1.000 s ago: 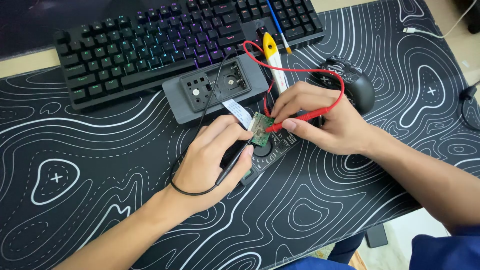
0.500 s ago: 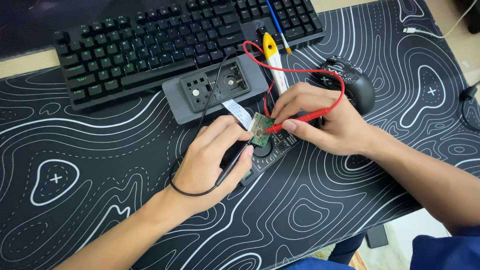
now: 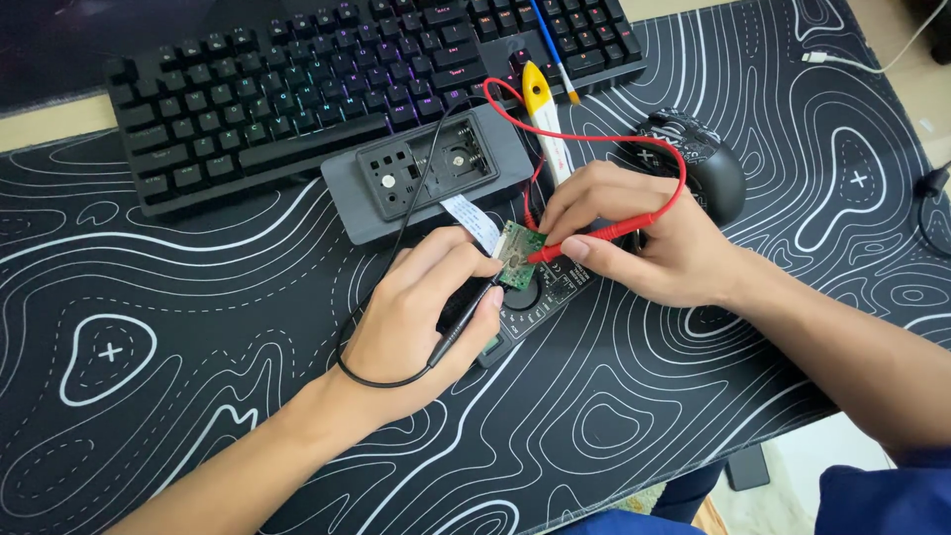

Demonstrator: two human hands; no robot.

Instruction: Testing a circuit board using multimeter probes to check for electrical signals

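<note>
The left hand (image 3: 416,317) is closed around a black probe (image 3: 466,322), its tip on a small green board (image 3: 517,254) held between both hands. The right hand (image 3: 634,238) pinches a red probe (image 3: 594,236), tip touching the same board. A meter (image 3: 540,297) lies on the surface under the fingers. Beyond the hands sit a grey case (image 3: 426,183) and a keyboard (image 3: 327,89); a mouse (image 3: 698,163) is just past the right hand.
</note>
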